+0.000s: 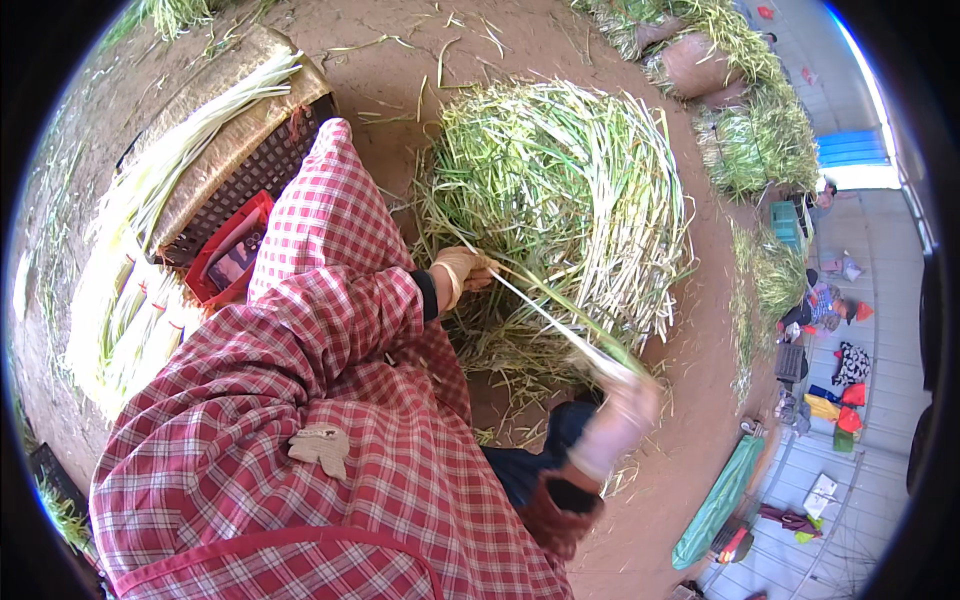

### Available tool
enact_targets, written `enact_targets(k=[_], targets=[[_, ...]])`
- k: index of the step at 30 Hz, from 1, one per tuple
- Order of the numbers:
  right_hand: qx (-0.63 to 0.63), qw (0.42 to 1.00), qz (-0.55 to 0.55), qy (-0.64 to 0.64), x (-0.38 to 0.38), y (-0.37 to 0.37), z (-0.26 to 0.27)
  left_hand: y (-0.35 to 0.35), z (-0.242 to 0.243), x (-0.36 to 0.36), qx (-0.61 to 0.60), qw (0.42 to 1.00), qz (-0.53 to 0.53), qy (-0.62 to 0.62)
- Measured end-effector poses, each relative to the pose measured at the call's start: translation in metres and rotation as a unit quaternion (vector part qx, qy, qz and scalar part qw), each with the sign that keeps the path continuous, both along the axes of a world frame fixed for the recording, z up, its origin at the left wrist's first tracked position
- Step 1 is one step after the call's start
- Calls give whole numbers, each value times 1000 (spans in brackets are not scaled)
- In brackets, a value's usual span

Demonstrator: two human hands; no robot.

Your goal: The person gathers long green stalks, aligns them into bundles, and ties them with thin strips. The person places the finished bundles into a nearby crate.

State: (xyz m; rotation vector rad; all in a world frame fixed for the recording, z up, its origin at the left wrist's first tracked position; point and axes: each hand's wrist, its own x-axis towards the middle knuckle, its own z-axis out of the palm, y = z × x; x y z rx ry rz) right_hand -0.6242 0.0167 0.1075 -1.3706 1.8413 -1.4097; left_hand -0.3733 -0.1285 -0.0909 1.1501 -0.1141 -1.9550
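A long green and pale plant stalk [562,304] stretches between my two hands over a large heap of leafy stalks [555,195]. My left hand [459,271], in a thin pale glove, pinches its upper end at the near edge of the heap. At the lower end my right hand [619,409], also pale-gloved, is closed around the stalk and blurred by motion. Just left of my checked knee stands a black plastic crate [247,165] with a worn, tan-covered top. Peeled pale stems [202,142] lie along that top.
Banded bundles of pale stems [142,315] lie beside the crate, near an open red container [229,251]. More stalk bales [757,142] stand at upper right. A rolled green tarp [720,502] lies on the dirt floor [637,525]. People [825,307] sit along the far wall.
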Motion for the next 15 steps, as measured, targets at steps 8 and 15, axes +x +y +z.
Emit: enact_targets(k=[8,15], targets=[[-32,993,-111,33,-56,11,103,-3,41,3,-145,988,43,21],[213,912,210,281,15,-37,-66,23,65,-2,-245,966,-66,52]])
